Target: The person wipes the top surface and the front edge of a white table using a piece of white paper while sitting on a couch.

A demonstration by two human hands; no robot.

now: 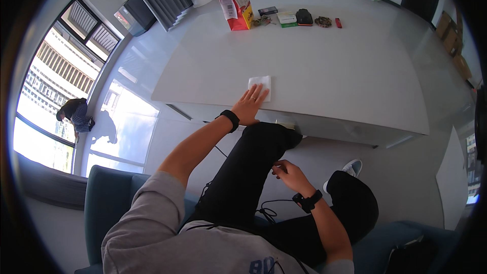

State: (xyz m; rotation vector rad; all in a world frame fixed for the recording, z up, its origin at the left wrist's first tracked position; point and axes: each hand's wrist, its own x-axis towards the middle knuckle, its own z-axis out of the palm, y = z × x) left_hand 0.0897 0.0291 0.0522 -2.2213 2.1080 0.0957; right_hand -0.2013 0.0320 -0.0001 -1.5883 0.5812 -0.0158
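My left hand [250, 102] lies with its fingers spread over a folded white tissue [261, 81] at the near edge of a light grey table [304, 61]. A ring and a black wristband show on this arm. Lower down, my right hand [290, 175] hovers beside my black-trousered leg [243, 167], its fingers curled in. Whether anything small is inside that curl is hidden. A black watch-like band sits on my right wrist.
At the table's far side stand a red and white paper bag [235, 7], a dark box [268, 10], a white and green pack [287, 18], a black pouch [304, 18], a beaded coil [323, 22] and a small red item [338, 23]. A person crouches by the left window. I sit on a teal sofa [109, 198].
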